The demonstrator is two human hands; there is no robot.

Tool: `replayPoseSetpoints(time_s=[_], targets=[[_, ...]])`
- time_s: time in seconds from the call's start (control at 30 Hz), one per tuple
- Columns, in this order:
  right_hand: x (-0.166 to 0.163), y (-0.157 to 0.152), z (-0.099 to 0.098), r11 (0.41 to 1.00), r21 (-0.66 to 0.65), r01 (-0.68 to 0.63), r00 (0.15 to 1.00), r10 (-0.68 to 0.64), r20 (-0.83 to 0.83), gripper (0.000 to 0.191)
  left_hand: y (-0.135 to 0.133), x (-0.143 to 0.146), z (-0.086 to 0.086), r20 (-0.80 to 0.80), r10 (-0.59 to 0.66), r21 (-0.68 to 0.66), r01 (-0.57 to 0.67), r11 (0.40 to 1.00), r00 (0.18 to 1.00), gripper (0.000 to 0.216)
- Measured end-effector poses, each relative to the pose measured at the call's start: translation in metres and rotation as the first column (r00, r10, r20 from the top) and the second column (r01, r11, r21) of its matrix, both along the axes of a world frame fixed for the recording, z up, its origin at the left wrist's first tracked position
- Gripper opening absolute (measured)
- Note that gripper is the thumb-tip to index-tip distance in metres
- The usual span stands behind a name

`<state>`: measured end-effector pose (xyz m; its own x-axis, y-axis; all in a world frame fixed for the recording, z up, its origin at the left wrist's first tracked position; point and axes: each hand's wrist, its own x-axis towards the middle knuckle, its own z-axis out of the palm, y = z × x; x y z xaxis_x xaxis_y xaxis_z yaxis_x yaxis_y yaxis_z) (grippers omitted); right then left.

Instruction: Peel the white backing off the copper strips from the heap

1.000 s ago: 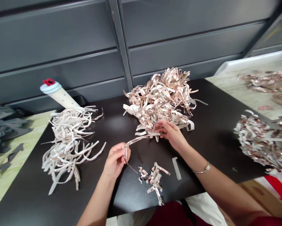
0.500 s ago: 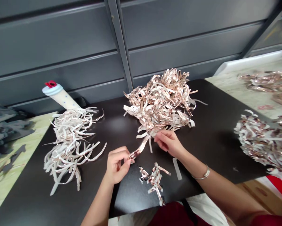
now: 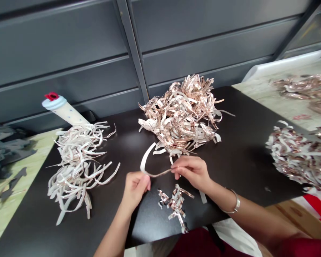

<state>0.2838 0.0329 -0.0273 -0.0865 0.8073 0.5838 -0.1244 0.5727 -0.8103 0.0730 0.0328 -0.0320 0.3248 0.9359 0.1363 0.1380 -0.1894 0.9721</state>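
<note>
A narrow strip [image 3: 159, 175], white on one side and shiny rose gold on the other, stretches between my hands above the black table. My left hand [image 3: 135, 185] pinches it, and its white end [image 3: 146, 155] curls up beyond the fingers. The other end sits between the thumb and fingers of my right hand [image 3: 191, 170]. Just behind lies a large tangled heap of rose-gold strips [image 3: 180, 116]. In front of my hands is a small cluster of short metallic pieces [image 3: 175, 205]. A pale strip [image 3: 202, 197] lies partly hidden under my right forearm.
On the left, a pile of white curled strips [image 3: 77, 160] lies before a tilted white bottle [image 3: 68, 110] with a red-topped lid. A bushy rose-gold bundle [image 3: 296, 153] sits at the right edge. Grey panels [image 3: 82, 43] stand behind the black table [image 3: 240, 150].
My right hand has moved forward of the heap, toward me, and now grips one end of the strip. The strip has turned, its white end now curling up past my left hand.
</note>
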Motion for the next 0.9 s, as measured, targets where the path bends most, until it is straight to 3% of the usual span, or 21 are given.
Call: replayPoseSetpoints(time_s=[0.07, 0.1, 0.17, 0.27, 0.43, 0.53, 0.7, 0.8, 0.9], targets=[[-0.003, -0.004, 0.002, 0.964, 0.265, 0.008, 0.985, -0.053, 0.163, 0.012, -0.006, 0.008, -0.003, 0.166, -0.233, -0.282, 0.272, 0.92, 0.958, 0.064], [-0.004, -0.006, 0.002, 0.928, 0.374, -0.003, 0.973, -0.084, 0.217, 0.014, -0.009, 0.013, -0.004, 0.265, -0.247, -0.371, 0.335, 0.866, 0.932, 0.065], [-0.006, -0.006, 0.0, 0.861, 0.508, -0.004, 0.948, -0.159, 0.277, 0.017, -0.014, 0.023, -0.003, 0.382, -0.121, -0.473, 0.306, 0.826, 0.916, 0.058], [-0.008, -0.005, -0.005, 0.854, 0.516, 0.06, 0.907, -0.262, 0.329, 0.017, -0.015, 0.028, 0.001, 0.332, 0.014, -0.476, 0.155, 0.866, 0.943, 0.049], [-0.009, -0.006, -0.007, 0.927, 0.342, 0.151, 0.9, -0.273, 0.341, 0.016, -0.011, 0.021, 0.005, 0.033, 0.078, -0.149, -0.072, 0.986, 0.996, 0.039], [-0.011, -0.007, -0.008, 0.935, 0.298, 0.193, 0.888, -0.296, 0.352, 0.014, -0.011, 0.021, 0.008, -0.144, 0.121, 0.143, -0.1, 0.985, 0.982, 0.036], [-0.013, -0.009, -0.011, 0.958, 0.147, 0.247, 0.866, -0.286, 0.411, 0.005, -0.014, 0.025, 0.008, -0.304, 0.194, 0.548, 0.004, 0.837, 0.933, 0.019], [-0.014, -0.008, -0.011, 0.972, -0.032, 0.231, 0.883, -0.196, 0.427, 0.013, -0.014, 0.025, 0.004, -0.354, 0.225, 0.674, 0.081, 0.734, 0.908, 0.017], [-0.014, -0.006, -0.011, 0.968, -0.174, 0.18, 0.908, -0.095, 0.409, 0.014, -0.012, 0.024, 0.0, -0.398, 0.257, 0.73, 0.134, 0.67, 0.881, 0.018]])
